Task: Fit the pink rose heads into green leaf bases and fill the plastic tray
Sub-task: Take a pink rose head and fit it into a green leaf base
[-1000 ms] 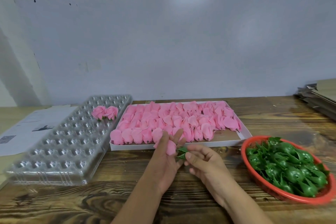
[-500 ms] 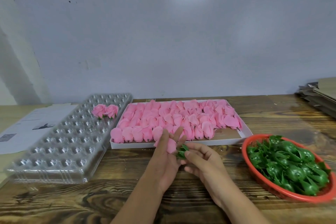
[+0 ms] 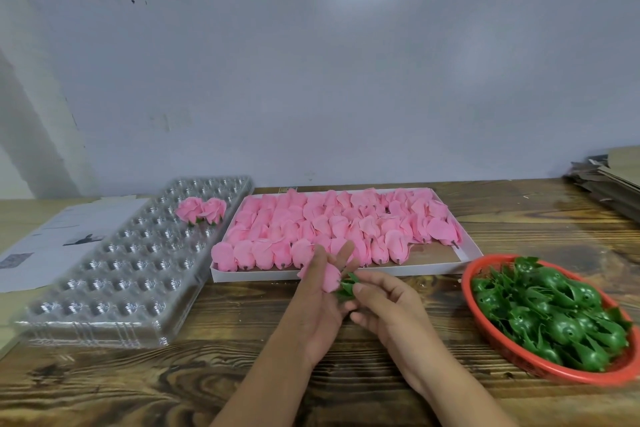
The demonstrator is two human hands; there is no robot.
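Hands meet at lower centre of the frame, little changed from a second ago: my left hand [image 3: 320,302] keeps its grip pinched on a pink rose head [image 3: 329,277], my right hand [image 3: 388,305] pinching a green leaf base [image 3: 347,285] now touching it. Right, one red basket [image 3: 540,366] of bases. Beyond, one white box [image 3: 433,269] of roses; left, the plastic tray [image 3: 114,288] holds two finished roses [image 3: 201,210].

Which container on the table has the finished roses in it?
The clear plastic tray on the left: two roses with green bases sit near its far end. The white box holds bare heads, the red basket only bases.
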